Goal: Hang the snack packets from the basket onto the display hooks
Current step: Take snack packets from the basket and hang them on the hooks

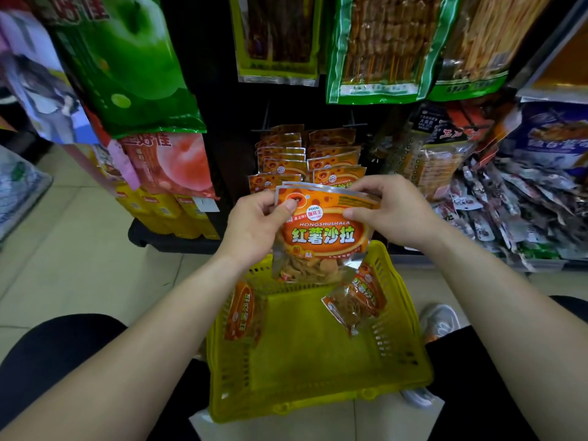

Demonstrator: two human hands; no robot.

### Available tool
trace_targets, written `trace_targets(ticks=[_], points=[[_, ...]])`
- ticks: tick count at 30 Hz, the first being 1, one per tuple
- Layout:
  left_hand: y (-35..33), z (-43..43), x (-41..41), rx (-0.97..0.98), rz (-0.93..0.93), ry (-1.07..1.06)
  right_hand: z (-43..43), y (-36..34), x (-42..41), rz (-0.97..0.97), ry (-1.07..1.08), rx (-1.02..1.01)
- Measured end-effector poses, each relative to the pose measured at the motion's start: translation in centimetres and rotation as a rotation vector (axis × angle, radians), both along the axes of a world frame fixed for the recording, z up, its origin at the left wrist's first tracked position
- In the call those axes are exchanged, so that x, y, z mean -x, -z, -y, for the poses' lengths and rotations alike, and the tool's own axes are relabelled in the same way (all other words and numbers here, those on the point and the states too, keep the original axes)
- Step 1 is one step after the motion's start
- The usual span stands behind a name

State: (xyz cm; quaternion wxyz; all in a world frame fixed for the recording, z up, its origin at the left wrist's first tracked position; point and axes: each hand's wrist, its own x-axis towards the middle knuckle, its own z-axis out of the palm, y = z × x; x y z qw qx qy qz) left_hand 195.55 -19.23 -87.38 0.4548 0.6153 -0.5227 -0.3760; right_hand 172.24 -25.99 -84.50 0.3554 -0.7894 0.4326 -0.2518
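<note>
In the head view, both hands are raised over the yellow basket (313, 405) with one orange snack packet (323, 238) stretched between them. My left hand (254, 219) pinches the packet's upper left corner, thumb flat on the printed front and the other fingers curled behind. My right hand (393, 211) pinches the upper right of the header, thumb on the front and fingers hooked over the top edge. The bag hangs below the fingertips. A second silver edge shows just behind its top, so I may be holding two, but I cannot tell.

Just past the fingertips are the hung rows of matching packets (335, 152) on their hooks. Below the wrists, two more packets lie in the basket: a left packet (243, 313) leaning on the wall under my left hand and a right packet (361, 297) under my right.

I judge the bag to be light, with glossy film that is crinkly and a bit slippery. The clear lower window shows brittle-looking chips, so squeezing the belly would crush them. The flat sealed header is the place to grip — it is stiff enough to hold taut between two pinches. The hang hole is not visible, though it is probably between my thumbs.
</note>
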Motion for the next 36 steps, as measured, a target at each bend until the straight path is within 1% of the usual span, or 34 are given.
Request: trace_targets(ticks=[5,11,16,21,24,31,34,36], points=[[-0.27,0.6,0.08,-0.02,-0.058,-0.02,1.01,0.6,-0.2,0.053,0.073,-0.009],[-0.73,0.76,0.29,-0.027,-0.073,-0.041,1.28,0.68,-0.41,0.066,0.06,-0.026],[-0.68,0.71,0.24,-0.041,-0.026,-0.036,1.15,0.53,-0.37,0.102,0.051,-0.042],[-0.57,0.65,0.03,-0.043,-0.047,-0.061,0.99,0.41,-0.28,0.075,0.03,-0.05],[-0.51,0.69,-0.02,-0.045,-0.015,-0.083,0.86,0.39,-0.39,0.071,0.018,-0.065],[-0.47,0.72,0.14,-0.051,0.024,-0.102,1.0,0.42,-0.18,0.113,0.011,-0.125],[-0.33,0.67,0.24,-0.044,0.036,-0.097,1.12,0.46,0.01,0.065,-0.015,-0.134],[-0.08,0.59,0.51,-0.032,0.061,-0.088,1.07,0.51,0.05,-0.03,-0.035,-0.122]])
